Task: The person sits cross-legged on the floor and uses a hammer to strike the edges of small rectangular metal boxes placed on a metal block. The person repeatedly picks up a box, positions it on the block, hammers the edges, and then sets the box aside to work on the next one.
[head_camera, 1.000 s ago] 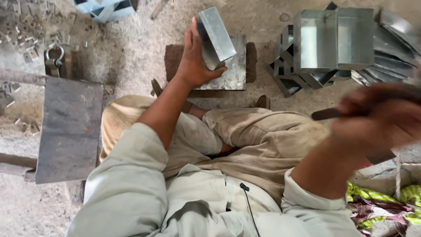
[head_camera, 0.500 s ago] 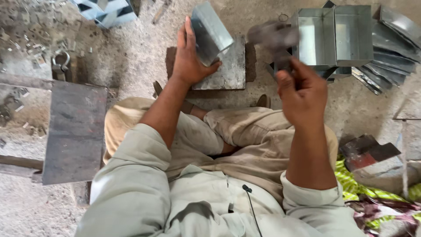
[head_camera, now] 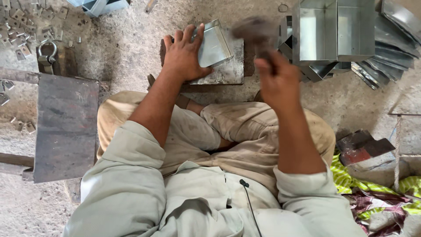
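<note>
I sit cross-legged on the ground. My left hand (head_camera: 184,55) presses a small shiny sheet-metal box (head_camera: 215,46) down onto a flat metal block (head_camera: 228,72) in front of my knees. My right hand (head_camera: 276,79) grips the handle of a hammer (head_camera: 254,30), whose blurred head hovers just above the right edge of the block, close to the box.
A stack of finished metal boxes (head_camera: 335,30) and folded metal sheets (head_camera: 390,48) lies at the upper right. A heavy steel plate (head_camera: 66,127) sits at my left, with a shackle (head_camera: 46,52) and several small metal pieces (head_camera: 22,22) beyond it. Rusty blocks (head_camera: 362,147) and cloth (head_camera: 386,193) lie at right.
My right hand swung the hammer in from the far right toward the block. My left hand lowered the box from a tilted, raised hold down flat onto the block.
</note>
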